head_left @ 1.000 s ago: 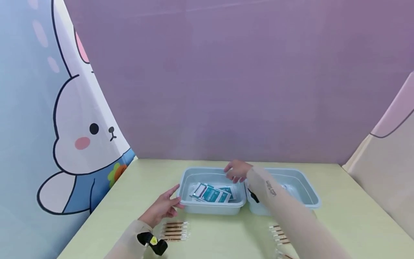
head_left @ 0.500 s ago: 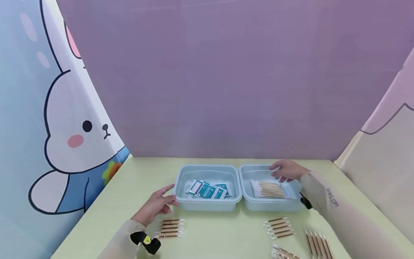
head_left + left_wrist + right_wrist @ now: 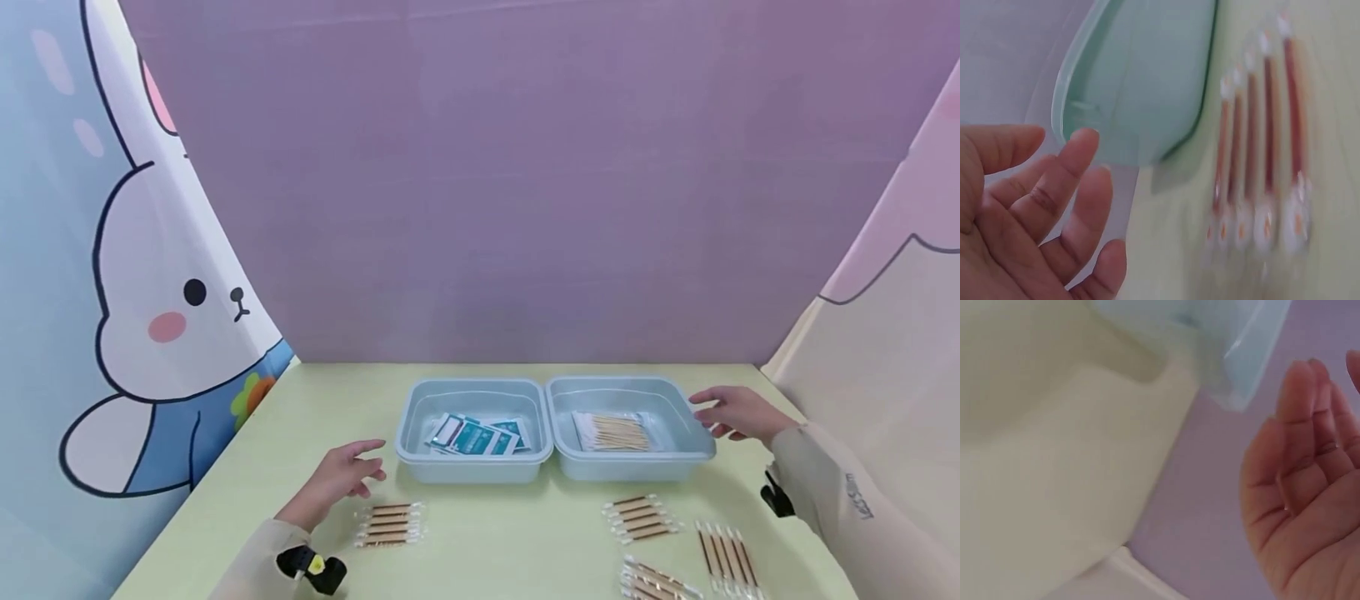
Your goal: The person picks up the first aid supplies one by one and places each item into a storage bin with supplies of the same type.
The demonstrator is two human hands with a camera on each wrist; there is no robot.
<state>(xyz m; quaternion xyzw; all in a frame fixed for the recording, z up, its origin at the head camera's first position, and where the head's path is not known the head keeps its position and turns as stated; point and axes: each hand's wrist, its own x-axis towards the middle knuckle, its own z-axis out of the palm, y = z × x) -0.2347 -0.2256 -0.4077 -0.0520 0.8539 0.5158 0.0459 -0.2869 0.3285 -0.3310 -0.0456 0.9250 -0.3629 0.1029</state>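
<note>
Left hand (image 3: pixel 330 483): fingers relaxed and slightly spread, holding nothing, just outside the left basin (image 3: pixel 474 475) with a narrow gap to its rim. Right hand (image 3: pixel 738 412): fingers gently bent, gripping nothing, beside the outer edge of the right basin (image 3: pixel 630 471). In the right wrist view its fingers stand clear of that basin's corner; the thumb is mostly out of frame, so its contact cannot be confirmed.

The basins stand side by side on the table (image 3: pixel 517 542); whether their rims touch cannot be determined. The left basin contains teal-and-white sachets (image 3: pixel 480 437), the right a clear bag of cotton swabs (image 3: pixel 618 433). In front lie clear-wrapped brown-stemmed swabs: one pack (image 3: pixel 390 525) near the left hand, and three to the right, an upper pack (image 3: pixel 641 518), a lower pack (image 3: pixel 658 581) and an outer pack (image 3: pixel 727 557).

The step in hand is judged to be positioning the basins. Good practice: bear on the outer rims with flat fingers, apply light and even pressure, keep the basins level so the contents do not slide, and hold the sleeves clear of the swab packs.

Differences from the frame half a second earlier: the right hand has shifted from above the right basin to its outer side, uncovering the interior; the left hand has withdrawn from the left basin's rim. The contents show no evident rearrangement.
</note>
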